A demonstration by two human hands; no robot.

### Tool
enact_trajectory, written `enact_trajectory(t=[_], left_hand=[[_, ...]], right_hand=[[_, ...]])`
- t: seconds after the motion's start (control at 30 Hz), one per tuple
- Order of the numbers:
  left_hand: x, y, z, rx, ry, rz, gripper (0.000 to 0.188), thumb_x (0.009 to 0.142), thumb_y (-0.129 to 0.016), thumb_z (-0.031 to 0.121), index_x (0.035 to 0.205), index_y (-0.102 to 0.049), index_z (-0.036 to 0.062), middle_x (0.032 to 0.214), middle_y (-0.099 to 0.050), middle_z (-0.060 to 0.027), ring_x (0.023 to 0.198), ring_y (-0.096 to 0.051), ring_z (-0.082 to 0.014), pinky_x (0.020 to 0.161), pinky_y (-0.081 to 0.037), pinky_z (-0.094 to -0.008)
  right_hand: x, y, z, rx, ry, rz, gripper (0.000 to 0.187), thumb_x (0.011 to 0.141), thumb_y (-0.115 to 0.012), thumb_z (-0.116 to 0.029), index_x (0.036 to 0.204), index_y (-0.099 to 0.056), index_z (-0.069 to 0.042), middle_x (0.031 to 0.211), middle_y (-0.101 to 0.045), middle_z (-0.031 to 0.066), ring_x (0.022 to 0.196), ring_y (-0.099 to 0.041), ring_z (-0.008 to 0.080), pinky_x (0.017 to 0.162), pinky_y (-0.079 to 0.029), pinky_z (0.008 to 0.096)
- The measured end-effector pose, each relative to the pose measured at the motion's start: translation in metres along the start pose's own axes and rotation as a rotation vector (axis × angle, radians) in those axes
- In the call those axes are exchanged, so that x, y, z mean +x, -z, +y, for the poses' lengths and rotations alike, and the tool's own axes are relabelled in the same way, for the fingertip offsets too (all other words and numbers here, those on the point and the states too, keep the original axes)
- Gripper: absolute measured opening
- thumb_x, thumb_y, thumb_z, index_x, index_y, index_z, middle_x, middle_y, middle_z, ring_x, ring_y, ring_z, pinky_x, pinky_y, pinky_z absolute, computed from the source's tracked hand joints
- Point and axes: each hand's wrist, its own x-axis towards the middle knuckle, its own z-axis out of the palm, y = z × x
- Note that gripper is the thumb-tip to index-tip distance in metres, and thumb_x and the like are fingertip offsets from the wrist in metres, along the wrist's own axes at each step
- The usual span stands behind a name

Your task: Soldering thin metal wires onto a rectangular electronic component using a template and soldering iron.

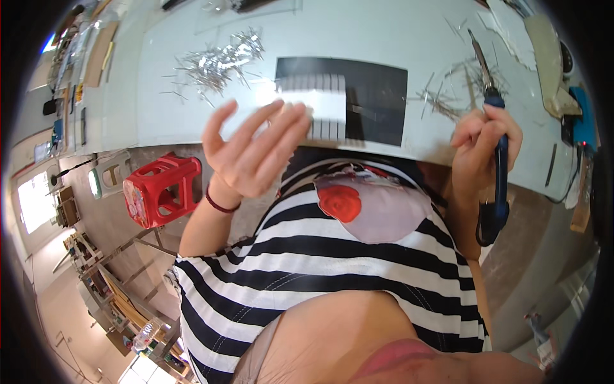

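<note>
My right hand (476,144) is wrapped round the dark blue handle of a soldering iron (501,160), whose metal tip points toward the far side of the table. Over the table's near edge, my left hand (252,150) hovers with its fingers stretched apart and nothing seen in them. Just beyond its fingertips lies a white rectangular piece (327,105) with rows of thin strips along two sides, somewhat blurred. It rests on a black mat (378,96). A heap of shiny thin metal pieces (224,61) sits left of the mat.
More thin metal pieces (441,102) lie scattered right of the mat, close to the iron. A blue box (582,115) with a small red light stands at the far right of the white table (160,32). On the floor at left is a red plastic stool (160,189).
</note>
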Motion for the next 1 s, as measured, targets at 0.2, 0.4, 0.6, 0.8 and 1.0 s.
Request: enact_trajectory(t=[0.2, 0.4, 0.6, 0.8, 1.0], left_hand=[[0.058, -0.051, -0.115, 0.236, -0.118, 0.210, 0.018, 0.086, -0.075, 0.021, 0.104, -0.076, 0.0196, 0.106, -0.074, 0.0085, 0.098, -0.070, -0.0080, 0.106, -0.037, -0.0368], [0.064, -0.107, -0.180, 0.318, -0.082, 0.164, 0.017, 0.086, -0.076, 0.021, 0.103, -0.073, 0.0211, 0.106, -0.073, 0.0128, 0.099, -0.067, -0.0064, 0.105, -0.038, -0.0376], [0.074, -0.101, -0.156, 0.167, -0.032, 0.072, 0.039, 0.081, -0.082, 0.029, 0.117, -0.071, 0.0200, 0.114, -0.073, 0.0083, 0.105, -0.068, -0.0112, 0.107, -0.037, -0.0388], [0.146, -0.140, -0.105, -0.104, -0.137, -0.066, 0.051, 0.081, -0.083, 0.027, 0.129, -0.067, 0.0154, 0.128, -0.070, 0.0017, 0.122, -0.065, -0.0170, 0.113, -0.038, -0.0443], [0.196, -0.166, -0.088, -0.268, -0.077, -0.469, 0.053, 0.087, -0.076, 0.032, 0.130, -0.057, 0.0067, 0.134, -0.064, -0.0119, 0.127, -0.059, -0.0254, 0.116, -0.033, -0.0564]], right_hand=[[-0.007, 0.004, -0.003, -0.066, -0.013, -0.019, 0.017, 0.109, -0.045, -0.015, 0.114, -0.053, -0.001, 0.057, -0.055, 0.0046, 0.053, -0.048, 0.0105, 0.057, -0.039, 0.0260], [-0.003, 0.000, -0.003, -0.097, -0.025, -0.038, 0.027, 0.111, -0.043, -0.026, 0.114, -0.049, 0.000, 0.059, -0.047, 0.0055, 0.047, -0.041, 0.0114, 0.047, -0.034, 0.0256], [0.001, -0.006, -0.012, -0.003, -0.119, 0.042, 0.032, 0.109, -0.050, -0.031, 0.106, -0.049, 0.000, 0.057, -0.049, 0.0064, 0.044, -0.041, 0.0120, 0.044, -0.033, 0.0258], [-0.004, -0.003, -0.012, 0.098, -0.135, 0.001, 0.034, 0.105, -0.058, -0.034, 0.110, -0.055, 0.000, 0.060, -0.055, 0.0047, 0.047, -0.051, 0.0116, 0.049, -0.041, 0.0263], [-0.004, 0.007, -0.021, 0.045, -0.174, -0.077, 0.038, 0.107, -0.050, -0.041, 0.114, -0.047, -0.003, 0.061, -0.052, 0.0063, 0.051, -0.048, 0.0145, 0.051, -0.039, 0.0291]])
